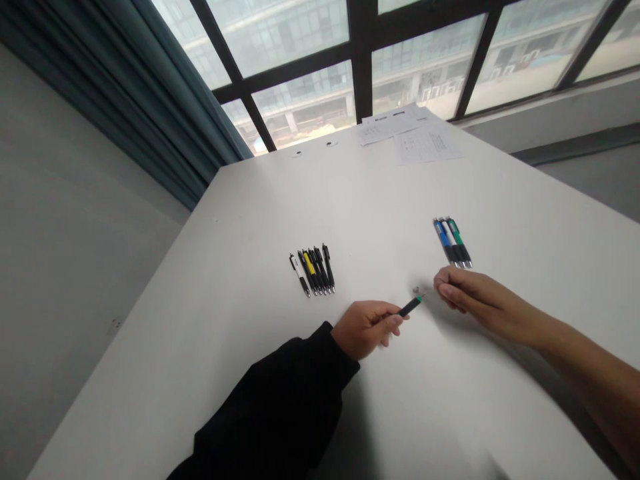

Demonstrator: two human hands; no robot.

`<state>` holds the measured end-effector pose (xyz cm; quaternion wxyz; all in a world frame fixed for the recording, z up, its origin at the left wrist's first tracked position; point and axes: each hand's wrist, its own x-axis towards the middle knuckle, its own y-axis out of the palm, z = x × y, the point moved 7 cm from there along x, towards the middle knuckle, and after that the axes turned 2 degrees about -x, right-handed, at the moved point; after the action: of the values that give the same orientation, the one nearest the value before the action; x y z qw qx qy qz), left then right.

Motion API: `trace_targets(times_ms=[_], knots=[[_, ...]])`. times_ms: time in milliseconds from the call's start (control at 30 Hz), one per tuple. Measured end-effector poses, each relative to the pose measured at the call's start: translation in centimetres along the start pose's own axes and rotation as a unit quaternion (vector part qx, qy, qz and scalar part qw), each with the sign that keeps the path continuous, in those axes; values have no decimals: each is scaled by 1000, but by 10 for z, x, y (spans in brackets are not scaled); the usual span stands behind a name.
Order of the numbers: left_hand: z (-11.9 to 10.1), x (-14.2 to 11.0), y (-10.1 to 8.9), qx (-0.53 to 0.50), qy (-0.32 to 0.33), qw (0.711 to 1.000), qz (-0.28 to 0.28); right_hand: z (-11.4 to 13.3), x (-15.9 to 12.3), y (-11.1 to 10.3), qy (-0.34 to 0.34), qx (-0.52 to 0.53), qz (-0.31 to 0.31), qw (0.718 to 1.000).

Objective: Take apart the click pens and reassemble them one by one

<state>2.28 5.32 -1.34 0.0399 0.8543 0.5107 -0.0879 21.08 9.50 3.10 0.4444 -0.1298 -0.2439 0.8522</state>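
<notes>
Fingers of the left hand are clamped on a black pen grip, its green-ringed end angled up toward the right hand. Thumb and fingers of that right hand are pinched together on a thin sliver that reaches toward the green end (too fine and blurred to identify). Just beside that end, a small metallic piece lies on the white table.

The pen grip is between the two hands, above the tabletop. Beyond the left hand, ballpoint pens lie side by side with their tips toward the person: a white-barrelled pen at the left end, a yellow-barrelled pen among black pens. Just beyond the right hand, blue, white and green pens, all with black grips, form another row. Printed papers overlap at the table's far edge by the window, and a blue-grey curtain hangs at the left.
</notes>
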Motion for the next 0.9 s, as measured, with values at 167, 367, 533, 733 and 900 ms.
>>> trace_targets(times_ms=[167, 367, 533, 733, 900], knots=[[-1, 0, -1, 2, -1, 1000, -2, -1, -2, 1, 14, 47, 4, 999], [-1, 0, -1, 4, 5, 1000, -1, -3, -2, -2, 20, 39, -16, 999], [1, 1, 0, 6, 8, 1000, 1, -6, -2, -1, 17, 24, -15, 999], [0, 1, 0, 14, 18, 1000, 4, -7, 0, 0, 20, 15, -18, 1000], [-2, 0, 0, 27, 19, 999, 6, -5, 1, 3, 22, 11, -10, 1000]])
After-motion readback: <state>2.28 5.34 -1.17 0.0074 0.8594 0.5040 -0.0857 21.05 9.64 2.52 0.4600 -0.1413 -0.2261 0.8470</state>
